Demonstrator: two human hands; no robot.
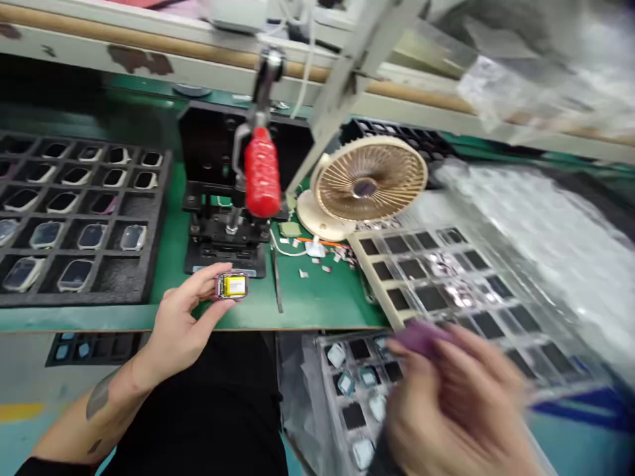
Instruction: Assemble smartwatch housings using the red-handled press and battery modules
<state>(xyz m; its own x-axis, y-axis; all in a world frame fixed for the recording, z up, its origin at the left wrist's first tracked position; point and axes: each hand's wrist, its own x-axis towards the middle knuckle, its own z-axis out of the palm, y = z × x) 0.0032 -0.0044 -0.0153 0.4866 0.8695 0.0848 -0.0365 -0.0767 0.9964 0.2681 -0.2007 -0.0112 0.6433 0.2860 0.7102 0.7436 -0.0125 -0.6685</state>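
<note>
Between the thumb and fingers of my left hand point(181, 320) is a small open watch case point(233, 285), its yellow battery and circuit parts facing up. It is held over the front edge of the green bench, just in front of the black press. My right hand point(456, 396), blurred by motion, pinches a small purple piece point(421, 336) at the right, above the trays. The details of that piece are too smeared to make out.
A black press point(225, 231) with a red handle point(262, 173) stands behind my left hand. Left is a foam tray point(161, 218) of watch cases. A fan point(370, 182), tweezers point(277, 281), a beige-edged tray point(374, 281) and a lower tray point(342, 433) lie rightward.
</note>
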